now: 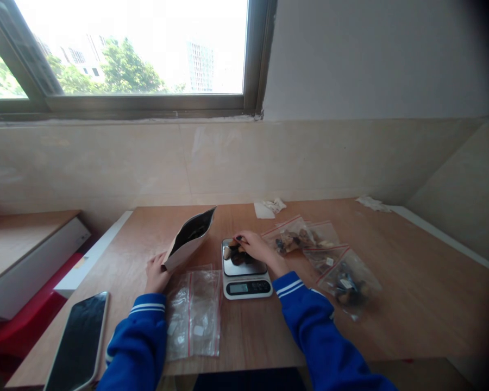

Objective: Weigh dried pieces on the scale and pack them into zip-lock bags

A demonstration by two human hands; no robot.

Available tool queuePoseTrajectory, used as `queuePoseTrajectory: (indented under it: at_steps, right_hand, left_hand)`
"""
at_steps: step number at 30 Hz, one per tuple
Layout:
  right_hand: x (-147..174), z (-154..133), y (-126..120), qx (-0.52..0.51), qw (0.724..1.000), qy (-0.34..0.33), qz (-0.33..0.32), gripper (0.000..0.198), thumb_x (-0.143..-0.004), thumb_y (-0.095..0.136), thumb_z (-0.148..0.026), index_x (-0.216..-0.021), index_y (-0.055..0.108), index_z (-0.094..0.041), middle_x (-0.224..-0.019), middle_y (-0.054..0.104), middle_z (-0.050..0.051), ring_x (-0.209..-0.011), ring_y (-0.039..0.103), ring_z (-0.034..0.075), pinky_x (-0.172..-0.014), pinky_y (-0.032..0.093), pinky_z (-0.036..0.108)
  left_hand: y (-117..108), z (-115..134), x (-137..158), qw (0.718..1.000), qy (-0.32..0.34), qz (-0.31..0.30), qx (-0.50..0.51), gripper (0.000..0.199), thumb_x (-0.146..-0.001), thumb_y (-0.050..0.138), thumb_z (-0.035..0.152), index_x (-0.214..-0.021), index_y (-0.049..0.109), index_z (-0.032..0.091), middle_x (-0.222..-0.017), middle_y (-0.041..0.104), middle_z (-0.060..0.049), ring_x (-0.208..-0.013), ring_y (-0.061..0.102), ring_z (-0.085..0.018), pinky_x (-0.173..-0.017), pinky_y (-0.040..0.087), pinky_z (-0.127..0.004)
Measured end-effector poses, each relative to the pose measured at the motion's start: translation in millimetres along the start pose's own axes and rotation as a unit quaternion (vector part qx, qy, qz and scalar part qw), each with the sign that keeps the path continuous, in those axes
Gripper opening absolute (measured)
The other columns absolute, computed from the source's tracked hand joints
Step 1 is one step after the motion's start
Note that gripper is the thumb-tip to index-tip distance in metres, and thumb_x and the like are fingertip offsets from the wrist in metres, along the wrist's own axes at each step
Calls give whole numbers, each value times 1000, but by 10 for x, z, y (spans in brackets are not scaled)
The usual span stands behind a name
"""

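Observation:
My left hand grips the lower left end of a pale stand-up pouch. The pouch leans to the right with its mouth open and a dark inside. My right hand is over the steel plate of a white kitchen scale, its fingers closed down at a small heap of dark and brown dried-looking pieces. What exactly the fingers pinch is too small to make out. Flat, clear zip bags with red seals lie between my left forearm and the scale.
On the right, zip bags of brown pieces and a zip bag of darker pieces lie on the wooden table. A smartphone rests at the left front. White paper and crumpled tissue are along the back edge.

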State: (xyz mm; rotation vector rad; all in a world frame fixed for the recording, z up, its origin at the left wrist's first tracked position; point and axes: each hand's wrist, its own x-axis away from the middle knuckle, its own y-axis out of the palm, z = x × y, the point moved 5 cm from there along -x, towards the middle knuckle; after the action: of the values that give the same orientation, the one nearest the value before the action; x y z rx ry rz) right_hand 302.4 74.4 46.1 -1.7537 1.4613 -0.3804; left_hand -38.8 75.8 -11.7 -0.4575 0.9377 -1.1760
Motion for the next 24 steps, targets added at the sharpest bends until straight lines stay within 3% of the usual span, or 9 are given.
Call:
queuePoseTrajectory:
  at_steps: [3,6,9,14,20,24]
  right_hand:
    - [-9,-26,17,-17,1000,2,0,21,-91,49,-18,-100,68,-18,-98,70,9,-94,62,21,-83,46,33]
    - [-20,-49,0,-30,999,-1,11,22,-89,50,-18,-102,68,-19,-107,68,9,-105,58,22,-91,43,36]
    - [-16,-22,-104,-77,994,-5,73,24,-87,48,-17,-103,66,-20,-116,62,8,-114,52,19,-98,39,37]
    - [91,192,-230,-203,968,51,137,21,-88,43,-28,-99,58,-19,-105,62,7,-101,58,17,-91,43,33]
    - [393,381,-217,-209,961,107,149,25,-85,49,-40,-99,50,-20,-96,62,6,-91,60,20,-83,46,34]
    - [549,494,-209,-172,963,138,155,26,-90,33,-37,-98,52,-20,-99,62,7,-96,59,20,-89,45,36]
  left_hand:
    - [10,-12,5,1000,1,-2,-1,21,-63,58,30,-77,70,20,-84,69,-8,-93,56,-30,-89,45,-46]
    - [10,-19,7,1000,-4,0,-4,21,-64,58,29,-79,70,21,-84,69,-7,-94,56,-30,-89,45,-46]
    - [8,-11,7,1000,-3,1,-6,20,-64,58,30,-78,70,21,-81,69,-7,-92,57,-30,-88,45,-46]
    - [3,0,8,1000,-7,0,-7,21,-65,59,31,-79,70,21,-83,69,-8,-91,57,-30,-87,45,-46]
    - [-12,18,-4,1000,-18,-8,-8,24,-63,60,33,-81,70,20,-88,69,-9,-95,58,-31,-87,46,-46]
    - [1,-10,-3,1000,-20,-8,-14,26,-64,59,31,-84,70,20,-90,69,-9,-97,58,-31,-91,44,-46]
